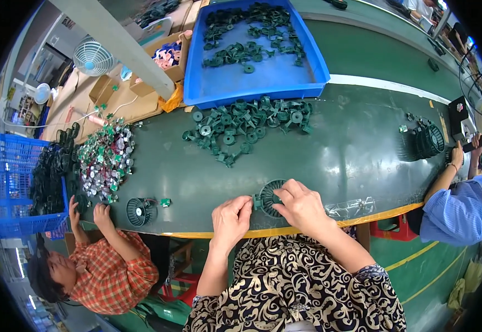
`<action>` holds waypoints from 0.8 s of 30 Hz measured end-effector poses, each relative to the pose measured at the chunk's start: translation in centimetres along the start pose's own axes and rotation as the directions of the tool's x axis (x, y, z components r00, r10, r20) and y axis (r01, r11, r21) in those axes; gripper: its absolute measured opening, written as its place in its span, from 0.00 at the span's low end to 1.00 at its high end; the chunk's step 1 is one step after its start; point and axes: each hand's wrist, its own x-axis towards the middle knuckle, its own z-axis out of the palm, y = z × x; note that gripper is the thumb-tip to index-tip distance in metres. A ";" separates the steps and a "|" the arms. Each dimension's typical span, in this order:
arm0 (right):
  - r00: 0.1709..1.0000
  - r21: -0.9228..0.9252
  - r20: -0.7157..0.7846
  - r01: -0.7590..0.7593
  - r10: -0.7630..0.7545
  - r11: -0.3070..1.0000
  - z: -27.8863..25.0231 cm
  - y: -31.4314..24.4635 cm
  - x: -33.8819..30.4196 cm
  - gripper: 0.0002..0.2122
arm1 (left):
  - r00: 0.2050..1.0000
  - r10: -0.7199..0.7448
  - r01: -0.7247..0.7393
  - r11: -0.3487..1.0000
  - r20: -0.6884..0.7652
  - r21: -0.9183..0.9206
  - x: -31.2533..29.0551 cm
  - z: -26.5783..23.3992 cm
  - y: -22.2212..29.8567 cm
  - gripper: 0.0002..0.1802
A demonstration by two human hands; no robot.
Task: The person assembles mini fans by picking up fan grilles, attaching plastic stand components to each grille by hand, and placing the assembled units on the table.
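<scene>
Near the front edge of the green table, a round dark green fan cage (269,191) with radial ribs is between my two hands. My right hand (304,209) grips the cage from the right, its fingers curled over the rim and middle. My left hand (231,218) is closed, with thumb and forefinger pinching a small dark green plastic bracket (257,202) against the left side of the cage. How the two parts join there is hidden by my fingertips. Ahead of my hands lies a heap of similar green plastic brackets (243,124).
A blue tray (257,95) with more green parts stands behind the heap. To the left are another fan cage (139,212), a pile of small motors (105,157) and a blue crate (8,182). Co-workers sit at both sides; stacked cages (428,139) stand at right.
</scene>
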 end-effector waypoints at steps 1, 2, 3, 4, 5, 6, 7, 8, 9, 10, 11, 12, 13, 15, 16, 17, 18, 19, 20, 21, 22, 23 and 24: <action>1.000 -0.002 -0.003 -0.005 0.005 1.000 0.0 -0.1 0.0 0.16 | 0.999 -0.030 0.030 1.000 0.032 0.005 0.1 -0.1 0.1 0.04; 1.000 -0.038 0.017 -0.013 0.014 0.999 0.0 -0.3 0.1 0.16 | 0.996 -0.060 0.060 0.998 0.062 0.012 0.2 -0.2 0.3 0.04; 0.999 -0.075 0.036 -0.020 0.023 0.997 0.1 -0.5 0.2 0.16 | 0.996 -0.056 0.056 0.998 0.064 0.013 0.3 -0.3 0.3 0.04; 0.999 -0.076 0.032 -0.023 0.026 0.997 0.2 -0.6 0.2 0.16 | 0.997 -0.033 0.032 0.999 0.064 0.022 0.3 -0.3 0.4 0.05; 0.997 -0.133 0.063 -0.029 0.038 0.991 0.5 -0.7 0.2 0.15 | 0.998 -0.010 0.008 0.999 0.065 0.031 0.4 -0.4 0.4 0.06; 0.994 -0.190 0.094 -0.033 0.052 0.981 0.6 -0.9 0.2 0.14 | 0.998 -0.006 0.004 1.000 0.069 0.030 0.4 -0.5 0.5 0.06; 0.994 -0.192 0.090 -0.039 0.057 0.981 0.6 -1.1 0.4 0.14 | 0.993 -0.061 0.060 0.998 0.106 0.014 0.5 -0.5 0.6 0.07; 0.985 -0.245 0.152 -0.036 0.075 0.969 0.5 -1.4 0.8 0.12 | 0.983 -0.117 0.117 0.993 0.138 0.002 0.5 -0.6 0.6 0.08; 0.972 -0.297 0.213 -0.030 0.097 0.954 0.4 -1.6 1.1 0.10 | 0.984 -0.113 0.114 0.994 0.138 0.003 0.6 -0.5 0.8 0.08; 0.973 -0.299 0.209 -0.032 0.098 0.954 0.4 -1.6 1.1 0.10 | 0.991 -0.098 0.097 0.995 0.094 0.020 0.8 -0.1 1.1 0.11; 0.975 -0.309 0.203 -0.024 0.091 0.951 0.5 -1.6 1.1 0.09 | 0.995 -0.083 0.082 0.996 0.046 0.039 0.9 0.2 1.3 0.14; 0.977 -0.320 0.197 -0.017 0.084 0.947 0.6 -1.6 1.1 0.08 | 0.996 -0.080 0.079 0.996 0.044 0.039 1.1 0.5 1.6 0.14; 0.977 -0.322 0.194 -0.016 0.083 0.947 0.7 -1.5 1.1 0.08 | 0.995 -0.084 0.081 0.995 0.051 0.064 1.3 0.7 2.0 0.17; 0.980 -0.316 0.182 -0.022 0.084 0.948 0.6 -1.5 1.1 0.07 | 0.995 -0.086 0.080 0.993 0.056 0.089 1.3 1.1 2.3 0.21; 0.980 -0.318 0.180 -0.022 0.083 0.948 0.6 -1.4 1.1 0.07 | 0.994 -0.096 0.092 0.993 0.057 0.079 1.3 1.5 2.2 0.23; 0.981 -0.312 0.177 -0.021 0.079 0.950 0.6 -1.4 1.2 0.08 | 0.993 -0.106 0.102 0.992 0.057 0.069 1.4 1.7 1.9 0.26; 0.982 -0.305 0.175 -0.019 0.076 0.952 0.5 -1.4 1.2 0.08 | 0.993 -0.102 0.098 0.993 0.055 0.068 1.3 1.9 1.6 0.26; 0.982 -0.309 0.172 -0.019 0.075 0.951 0.4 -1.5 1.3 0.08 | 0.994 -0.093 0.089 0.994 0.056 0.069 1.2 2.1 1.3 0.28; 0.978 -0.303 0.192 -0.025 0.087 0.953 0.1 -1.7 1.4 0.07 | 0.995 -0.081 0.077 0.995 0.055 0.070 1.1 2.2 1.2 0.30; 0.972 -0.298 0.212 -0.031 0.098 0.954 -0.1 -1.9 1.4 0.07 | 0.996 -0.073 0.070 0.995 0.050 0.068 1.1 2.3 1.1 0.30; 0.974 -0.304 0.205 -0.029 0.096 0.952 -0.1 -1.9 1.4 0.07 | 0.998 -0.056 0.053 0.997 0.035 0.064 1.1 2.2 1.1 0.30; 0.974 -0.298 0.204 -0.029 0.094 0.954 0.0 -1.8 1.4 0.07 | 0.999 -0.039 0.037 0.998 0.024 0.058 1.2 2.3 1.0 0.30; 0.975 -0.292 0.203 -0.029 0.092 0.956 0.2 -1.6 1.4 0.07 | 0.999 -0.031 0.030 0.998 0.023 0.054 1.2 2.2 1.0 0.30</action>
